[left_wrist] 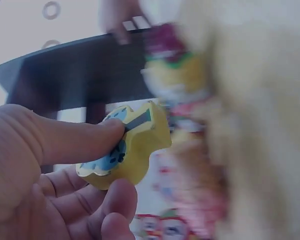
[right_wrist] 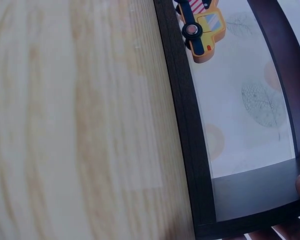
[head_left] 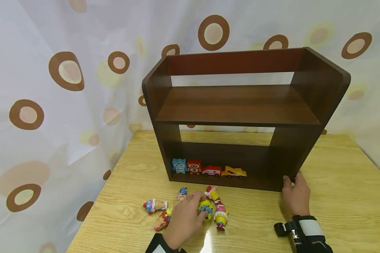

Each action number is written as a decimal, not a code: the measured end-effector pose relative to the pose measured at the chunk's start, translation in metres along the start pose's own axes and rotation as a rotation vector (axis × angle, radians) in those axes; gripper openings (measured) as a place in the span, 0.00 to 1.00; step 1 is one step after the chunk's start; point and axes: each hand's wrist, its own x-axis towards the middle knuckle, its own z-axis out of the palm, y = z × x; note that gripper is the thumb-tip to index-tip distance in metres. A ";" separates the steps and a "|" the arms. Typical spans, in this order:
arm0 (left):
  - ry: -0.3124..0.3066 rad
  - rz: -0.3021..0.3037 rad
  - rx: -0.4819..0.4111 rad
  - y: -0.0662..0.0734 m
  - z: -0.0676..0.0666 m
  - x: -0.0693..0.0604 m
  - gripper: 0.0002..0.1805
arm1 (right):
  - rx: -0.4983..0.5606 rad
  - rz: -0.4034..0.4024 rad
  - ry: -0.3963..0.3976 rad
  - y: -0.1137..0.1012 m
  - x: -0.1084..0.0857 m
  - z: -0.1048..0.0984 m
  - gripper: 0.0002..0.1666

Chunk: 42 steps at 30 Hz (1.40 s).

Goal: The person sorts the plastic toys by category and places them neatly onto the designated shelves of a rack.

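Observation:
My left hand [head_left: 185, 219] pinches a small yellow toy [left_wrist: 140, 145] with a blue spotted face between thumb and fingers; in the left wrist view it appears as a chunky block. Around that hand lie ice-cream-shaped toys, such as one with a blue top [head_left: 155, 205], a red-and-tan one [head_left: 162, 221] and two colourful ones end to end [head_left: 221, 215] on its right. My right hand [head_left: 296, 194] grips the lower right side of a dark brown shelf [head_left: 240, 105], thumb inside the panel and fingers outside.
On the bottom shelf stand a blue owl block [head_left: 179, 166], a red owl block [head_left: 194, 166], a red-and-white ambulance [head_left: 211, 170] and a yellow truck [head_left: 234, 172]. The wooden table [head_left: 250, 218] meets a patterned curtain [head_left: 66, 140] behind and left.

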 end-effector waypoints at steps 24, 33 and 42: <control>0.117 0.218 -0.112 0.081 -0.058 0.098 0.16 | 0.000 -0.024 0.020 0.004 -0.003 0.003 0.22; 0.040 0.222 -0.097 0.096 -0.051 0.130 0.13 | 0.009 -0.027 0.004 0.002 -0.003 0.003 0.23; -0.051 0.186 -0.031 0.106 -0.027 0.160 0.12 | 0.014 -0.042 0.020 0.000 -0.003 0.000 0.22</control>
